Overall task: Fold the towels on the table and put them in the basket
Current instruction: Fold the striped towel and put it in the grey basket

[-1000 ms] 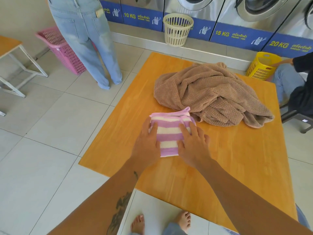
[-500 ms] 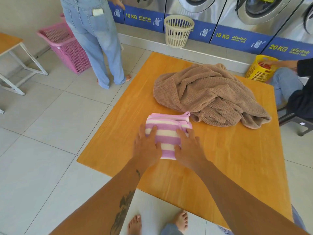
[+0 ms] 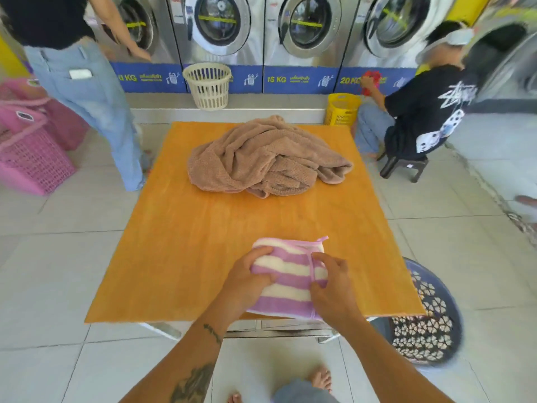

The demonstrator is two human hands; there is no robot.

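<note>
- A crumpled brown towel [image 3: 267,158] lies heaped on the far half of the orange bench [image 3: 180,245], well apart from the work.
- A dark basket [image 3: 427,324] stands on the floor by the bench's near right corner.
- The striped towel [image 3: 290,274], purple and white, sits folded at the near edge.
- The left hand [image 3: 247,282] and right hand [image 3: 334,289] both pinch it at its sides.

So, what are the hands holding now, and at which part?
Both hold the folded striped towel at the table's near edge: the left hand grips its left side, the right hand its right side.
</note>
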